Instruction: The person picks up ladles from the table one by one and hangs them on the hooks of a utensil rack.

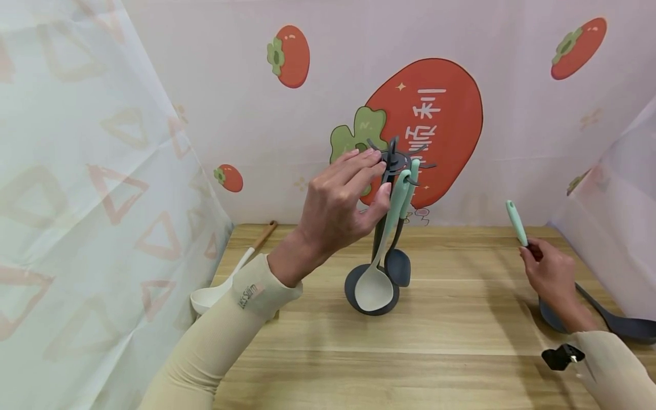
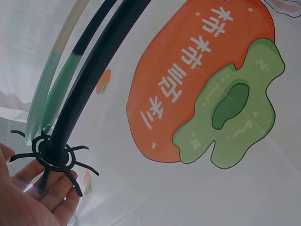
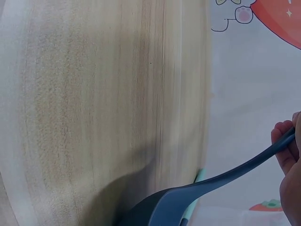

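My left hand (image 1: 340,199) is at the top of a dark utensil rack (image 1: 396,162), fingers fairly straight and touching its ring of hooks. In the left wrist view, the fingers (image 2: 59,193) lie behind the hooks. From the rack hang a cream ladle (image 1: 374,289) with a mint handle and a dark utensil (image 1: 398,267) with a mint handle. Over on the right, my right hand (image 1: 550,273) pinches a dark ladle by its neck, its mint handle (image 1: 516,223) pointing up. The ladle's bowl (image 3: 162,207) hangs low, partly hidden behind the wrist in the head view.
Another dark ladle (image 1: 627,326) lies at the table's right edge. On the left, a white ladle (image 1: 207,296) with a wooden handle is partly covered by my left sleeve. The wooden table (image 1: 451,341) meets a printed cloth backdrop (image 1: 512,142) behind and at both sides.
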Demonstrator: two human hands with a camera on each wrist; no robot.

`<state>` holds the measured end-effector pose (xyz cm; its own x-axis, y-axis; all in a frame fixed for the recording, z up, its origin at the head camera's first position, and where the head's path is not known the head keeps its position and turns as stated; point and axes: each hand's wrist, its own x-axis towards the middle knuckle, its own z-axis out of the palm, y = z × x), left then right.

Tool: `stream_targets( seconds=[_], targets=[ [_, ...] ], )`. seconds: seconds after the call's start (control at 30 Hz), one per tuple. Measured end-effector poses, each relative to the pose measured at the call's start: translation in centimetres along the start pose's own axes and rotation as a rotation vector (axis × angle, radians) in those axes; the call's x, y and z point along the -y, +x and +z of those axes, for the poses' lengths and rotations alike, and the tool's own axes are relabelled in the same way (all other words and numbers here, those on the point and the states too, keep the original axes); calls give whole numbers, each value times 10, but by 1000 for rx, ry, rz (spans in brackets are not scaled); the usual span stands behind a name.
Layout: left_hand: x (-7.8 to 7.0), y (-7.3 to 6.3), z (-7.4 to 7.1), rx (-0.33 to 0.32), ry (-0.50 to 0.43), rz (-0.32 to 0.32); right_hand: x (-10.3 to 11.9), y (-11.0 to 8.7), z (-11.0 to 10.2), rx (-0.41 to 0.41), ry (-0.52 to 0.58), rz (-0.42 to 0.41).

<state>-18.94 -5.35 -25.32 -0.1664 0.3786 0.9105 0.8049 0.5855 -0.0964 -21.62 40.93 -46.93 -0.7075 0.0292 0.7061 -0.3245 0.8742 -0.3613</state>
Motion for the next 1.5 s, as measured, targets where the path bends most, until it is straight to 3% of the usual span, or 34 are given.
stream_targets(
  seconds=[1.2, 1.5],
  targets=[
    [4, -2, 0, 19, -59, -35, -2, 2, -13, -48, 19, -30],
    [4, -2, 1, 22, -81, -44, 11, 9, -16, -43, 27, -44]
  ],
)
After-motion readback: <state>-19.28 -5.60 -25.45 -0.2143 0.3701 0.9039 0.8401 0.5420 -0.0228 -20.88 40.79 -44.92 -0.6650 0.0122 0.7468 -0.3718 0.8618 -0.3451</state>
